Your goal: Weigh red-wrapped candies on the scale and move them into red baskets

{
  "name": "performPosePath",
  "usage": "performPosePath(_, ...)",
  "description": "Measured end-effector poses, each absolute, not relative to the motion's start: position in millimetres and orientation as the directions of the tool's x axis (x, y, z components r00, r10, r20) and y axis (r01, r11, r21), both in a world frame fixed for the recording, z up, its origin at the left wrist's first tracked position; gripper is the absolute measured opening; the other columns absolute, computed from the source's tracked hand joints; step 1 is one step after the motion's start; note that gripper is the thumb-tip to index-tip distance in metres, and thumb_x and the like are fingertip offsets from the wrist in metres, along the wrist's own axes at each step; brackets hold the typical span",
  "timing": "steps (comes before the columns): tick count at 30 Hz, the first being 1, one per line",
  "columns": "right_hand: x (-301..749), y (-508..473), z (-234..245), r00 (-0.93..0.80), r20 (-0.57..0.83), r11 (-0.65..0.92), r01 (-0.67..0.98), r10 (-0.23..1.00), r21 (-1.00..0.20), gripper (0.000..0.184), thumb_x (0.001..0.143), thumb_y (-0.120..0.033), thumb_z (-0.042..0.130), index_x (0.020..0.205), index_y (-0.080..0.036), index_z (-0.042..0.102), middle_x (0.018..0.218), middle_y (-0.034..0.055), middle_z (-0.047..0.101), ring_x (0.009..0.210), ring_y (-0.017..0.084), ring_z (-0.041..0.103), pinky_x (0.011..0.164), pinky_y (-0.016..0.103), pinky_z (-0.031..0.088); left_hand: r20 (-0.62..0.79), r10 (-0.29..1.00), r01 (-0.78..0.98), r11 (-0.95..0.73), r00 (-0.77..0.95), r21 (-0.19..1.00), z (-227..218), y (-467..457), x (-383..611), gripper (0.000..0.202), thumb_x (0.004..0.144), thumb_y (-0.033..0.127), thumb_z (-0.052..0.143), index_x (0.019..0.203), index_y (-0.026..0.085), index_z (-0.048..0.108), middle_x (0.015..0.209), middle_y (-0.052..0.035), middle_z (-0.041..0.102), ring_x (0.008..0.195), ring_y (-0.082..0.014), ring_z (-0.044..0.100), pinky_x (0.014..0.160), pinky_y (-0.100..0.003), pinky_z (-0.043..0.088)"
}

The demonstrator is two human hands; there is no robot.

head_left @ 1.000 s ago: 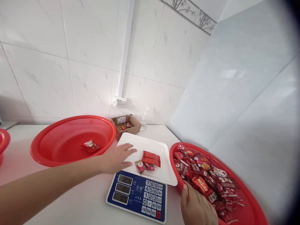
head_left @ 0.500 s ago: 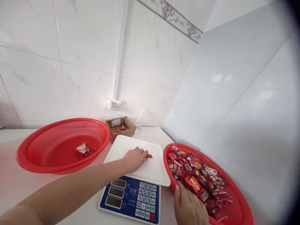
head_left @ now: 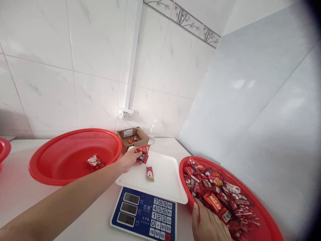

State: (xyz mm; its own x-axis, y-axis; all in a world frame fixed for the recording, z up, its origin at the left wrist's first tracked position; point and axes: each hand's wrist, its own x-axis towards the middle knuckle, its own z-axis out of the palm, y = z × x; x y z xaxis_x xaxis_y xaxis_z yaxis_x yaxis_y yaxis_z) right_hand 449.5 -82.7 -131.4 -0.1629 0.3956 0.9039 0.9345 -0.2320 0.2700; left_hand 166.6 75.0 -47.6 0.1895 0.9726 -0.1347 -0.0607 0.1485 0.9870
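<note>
My left hand (head_left: 129, 158) is closed on a few small red snack packets (head_left: 143, 154), lifted over the far left part of the scale's white tray (head_left: 165, 174). One small red and beige packet (head_left: 149, 174) lies by itself on that tray. In front of it is the blue keypad panel of the scale (head_left: 142, 214), its displays lit faintly. At the lower right, my right hand (head_left: 210, 221) is closed over the near left rim of a red basket (head_left: 265, 207), its fingertips partly hidden. Many red wrapped snacks (head_left: 215, 197) fill this basket.
Left of the scale stands another red basket (head_left: 50, 177) with a red and white packet (head_left: 95, 161) inside. A cardboard box (head_left: 136, 144) with small packets and a clear plastic bottle (head_left: 152, 130) stand by the tiled wall. Another red rim (head_left: 5, 147) shows at the left edge.
My left hand has risen from the tray and moved left with packets in it, uncovering one packet on the tray. My right hand stays at the basket rim. The view has shifted slightly.
</note>
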Motion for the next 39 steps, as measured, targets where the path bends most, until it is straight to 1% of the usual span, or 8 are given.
performPosePath(8,449,-83,-131,-0.139,0.908,-0.218,0.946,0.396,0.240,0.027,0.093,-0.029,0.050,0.090,-0.015,0.073,0.072,0.0057,0.072,0.063,0.015,0.060,0.068,0.029,0.039,-0.191,0.968,-0.178,0.219,0.160,0.959,-40,63,148,0.030,0.091,0.032,0.056,0.116,0.015,0.056,0.108,-0.0070,0.063,0.089,-0.0179,0.064,0.078,-0.038,0.054)
performPosePath(14,449,-84,-129,-0.183,0.899,-0.232,0.928,0.398,0.291,0.026,0.092,-0.029,0.051,0.091,-0.013,0.072,0.069,0.0048,0.071,0.060,0.015,0.059,0.067,0.029,0.040,-0.085,0.988,-0.117,0.100,0.129,0.988,-20,58,143,0.028,0.094,0.029,0.049,0.117,0.013,0.055,0.105,-0.0088,0.067,0.091,-0.0182,0.066,0.083,-0.038,0.054)
performPosePath(19,448,-85,-128,-0.187,0.897,-0.238,0.924,0.401,0.299,0.025,0.092,-0.028,0.052,0.090,-0.012,0.072,0.067,0.0048,0.070,0.059,0.014,0.060,0.067,0.029,0.040,0.084,0.996,0.131,-0.083,-0.004,0.988,2,60,101,0.030,0.092,0.033,0.047,0.116,0.016,0.052,0.105,-0.0106,0.069,0.096,-0.0223,0.067,0.087,-0.038,0.053)
performPosePath(22,447,-85,-128,-0.190,0.895,-0.233,0.925,0.403,0.301,0.025,0.092,-0.027,0.052,0.091,-0.012,0.072,0.068,0.0046,0.071,0.060,0.014,0.061,0.065,0.029,0.040,0.188,0.975,0.415,-0.125,-0.115,0.901,6,60,58,0.042,0.087,0.037,0.051,0.123,0.015,0.047,0.113,-0.0159,0.064,0.107,-0.0336,0.061,0.094,-0.057,0.044)
performPosePath(24,447,-85,-128,-0.187,0.898,-0.225,0.929,0.399,0.294,0.026,0.092,-0.027,0.051,0.091,-0.012,0.072,0.068,0.0047,0.071,0.060,0.015,0.060,0.065,0.029,0.040,0.283,0.952,0.601,-0.159,-0.118,0.784,5,58,37,0.050,0.084,0.032,0.053,0.131,0.015,0.043,0.131,-0.0197,0.053,0.128,-0.0408,0.042,0.103,-0.067,0.026)
performPosePath(27,447,-85,-130,-0.150,0.901,-0.223,0.940,0.408,0.257,0.026,0.092,-0.029,0.051,0.091,-0.013,0.072,0.068,0.0051,0.071,0.060,0.015,0.060,0.065,0.029,0.040,0.367,0.929,0.773,-0.274,0.057,0.573,-1,47,33,0.044,0.085,0.028,0.050,0.127,0.016,0.051,0.142,-0.0158,0.043,0.139,-0.0380,0.023,0.112,-0.062,0.010)
performPosePath(33,448,-87,-132,-0.113,0.889,-0.235,0.943,0.444,0.237,0.027,0.093,-0.030,0.050,0.094,-0.014,0.071,0.068,0.0057,0.071,0.060,0.016,0.060,0.065,0.030,0.040,0.203,0.826,0.767,-0.564,0.526,0.307,-33,16,99,0.028,0.085,0.036,0.058,0.106,0.021,0.068,0.128,-0.0086,0.060,0.126,-0.0274,0.046,0.108,-0.043,0.034)
performPosePath(39,448,-86,-131,-0.166,0.884,-0.225,0.931,0.437,0.286,0.029,0.094,-0.029,0.048,0.094,-0.012,0.071,0.070,0.0055,0.072,0.061,0.016,0.061,0.067,0.030,0.041,0.107,0.780,0.755,-0.624,0.616,0.203,-42,8,135,0.014,0.080,0.026,0.063,0.093,0.020,0.065,0.110,-0.0078,0.067,0.112,-0.0242,0.057,0.098,-0.036,0.044)
